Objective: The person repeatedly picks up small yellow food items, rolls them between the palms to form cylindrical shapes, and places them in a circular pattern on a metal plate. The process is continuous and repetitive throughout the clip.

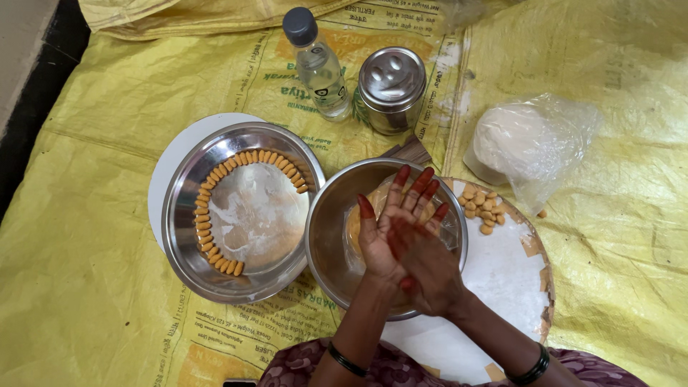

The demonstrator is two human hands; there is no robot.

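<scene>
My left hand [390, 218] is held palm up over a steel bowl [322, 236], its red-stained fingers stretched out and apart. My right hand [430, 269] lies palm down across the left palm and presses on it. Whatever is between the palms is hidden. Yellow dough in clear plastic [356, 226] lies in the bowl under my hands. To the left, a steel plate [254, 208] holds a curved row of small orange-yellow dough pieces [204, 218] along its rim. Several more pieces [484, 208] sit on a round floured board [512, 276] beneath the bowl's right side.
A white lump in a clear plastic bag [527, 140] lies at the right. A small clear bottle [319, 64] and a lidded steel container [390, 89] stand at the back. A white disc [168, 165] lies under the plate. Yellow woven sacks [93, 215] cover the floor.
</scene>
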